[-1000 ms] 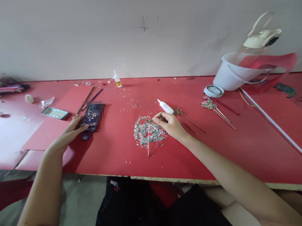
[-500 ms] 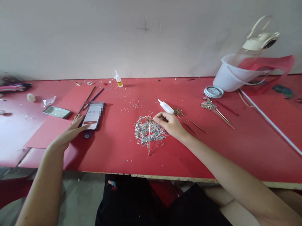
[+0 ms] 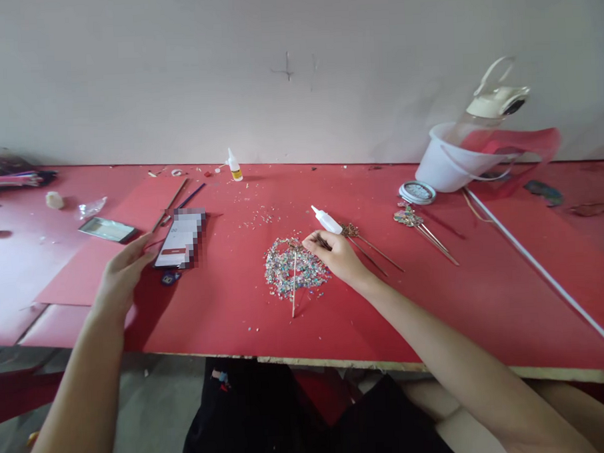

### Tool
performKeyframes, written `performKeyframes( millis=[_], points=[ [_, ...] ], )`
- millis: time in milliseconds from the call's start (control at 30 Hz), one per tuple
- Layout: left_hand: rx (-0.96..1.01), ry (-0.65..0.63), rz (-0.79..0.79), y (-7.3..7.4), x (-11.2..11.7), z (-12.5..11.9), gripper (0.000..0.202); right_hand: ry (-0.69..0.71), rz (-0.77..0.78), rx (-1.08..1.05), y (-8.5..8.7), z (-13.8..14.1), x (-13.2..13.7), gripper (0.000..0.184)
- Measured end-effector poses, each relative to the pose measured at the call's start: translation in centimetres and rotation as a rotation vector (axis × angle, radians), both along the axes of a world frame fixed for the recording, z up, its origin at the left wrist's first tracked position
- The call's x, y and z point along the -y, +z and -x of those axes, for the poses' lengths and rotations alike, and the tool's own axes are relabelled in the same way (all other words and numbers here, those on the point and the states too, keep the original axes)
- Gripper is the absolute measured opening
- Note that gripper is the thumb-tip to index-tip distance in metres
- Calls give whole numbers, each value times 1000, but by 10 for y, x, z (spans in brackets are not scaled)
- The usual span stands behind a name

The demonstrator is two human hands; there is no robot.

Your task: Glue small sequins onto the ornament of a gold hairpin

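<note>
My right hand [image 3: 336, 255] pinches the head of a gold hairpin [image 3: 294, 283], its stick slanting down over a ring of colourful glittery chips [image 3: 274, 271] on the red table. Its fingers partly hide the hairpin's head. Just behind that hand lie a white squeeze bottle [image 3: 328, 221] and another gold two-pronged hairpin [image 3: 376, 253] with a filigree head. My left hand [image 3: 124, 271] is at the lower left of a phone [image 3: 180, 240] with a lit, partly blurred screen. The left fingers are stretched out, holding nothing that I can see.
At the back stands a small glue bottle [image 3: 235, 168]. To the right are a chip-covered hairpin [image 3: 409, 216], a round lidlike dish [image 3: 417, 193] and a white bucket [image 3: 442, 160] holding a bottle. Brushes [image 3: 169, 204] and a shallow rectangular case [image 3: 106, 230] lie on the left.
My left hand has drawn back from the phone's screen toward the left. My right hand keeps its pinch on the hairpin. The whole view has shifted slightly.
</note>
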State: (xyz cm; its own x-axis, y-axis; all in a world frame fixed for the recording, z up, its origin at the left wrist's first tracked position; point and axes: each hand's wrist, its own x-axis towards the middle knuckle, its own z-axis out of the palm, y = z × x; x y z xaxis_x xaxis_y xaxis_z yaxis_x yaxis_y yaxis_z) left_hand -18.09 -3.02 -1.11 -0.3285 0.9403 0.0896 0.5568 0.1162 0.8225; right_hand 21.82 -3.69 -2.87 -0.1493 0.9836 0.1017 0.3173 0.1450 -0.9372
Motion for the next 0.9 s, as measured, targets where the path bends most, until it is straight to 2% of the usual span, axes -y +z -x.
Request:
performKeyframes(
  millis=[67, 133, 200, 300, 400, 500, 600, 700, 900],
  points=[
    [76, 72, -143, -5, 1, 3, 55, 15, -1, -8, 1, 0, 0, 26],
    [50, 65, -234, -5, 0, 2, 49, 20, 2, -10, 1, 0, 1, 26],
    [52, 44, -258, -2, -2, -7, 48, 15, 10, 8, 2, 0, 1, 26],
    [75, -123, -192, 5, -7, -36, 44, 10, 15, 31, 3, 0, 1, 26],
    [41, -279, -93, 10, -12, -78, 34, 6, -7, 38, 3, 0, 2, 26],
    [-28, -579, -4, 12, -17, -122, 23, 13, -24, 52, 4, 1, 4, 26],
    [-87, -815, -40, 16, -21, -155, 18, 22, -26, 69, 4, 3, 5, 28],
    [-53, -989, -32, 21, -24, -172, 27, 28, -31, 70, 4, 5, 5, 31],
    [24, -1016, -21, 13, -25, -173, 30, 46, -44, 67, 4, 6, 4, 29]
  ],
)
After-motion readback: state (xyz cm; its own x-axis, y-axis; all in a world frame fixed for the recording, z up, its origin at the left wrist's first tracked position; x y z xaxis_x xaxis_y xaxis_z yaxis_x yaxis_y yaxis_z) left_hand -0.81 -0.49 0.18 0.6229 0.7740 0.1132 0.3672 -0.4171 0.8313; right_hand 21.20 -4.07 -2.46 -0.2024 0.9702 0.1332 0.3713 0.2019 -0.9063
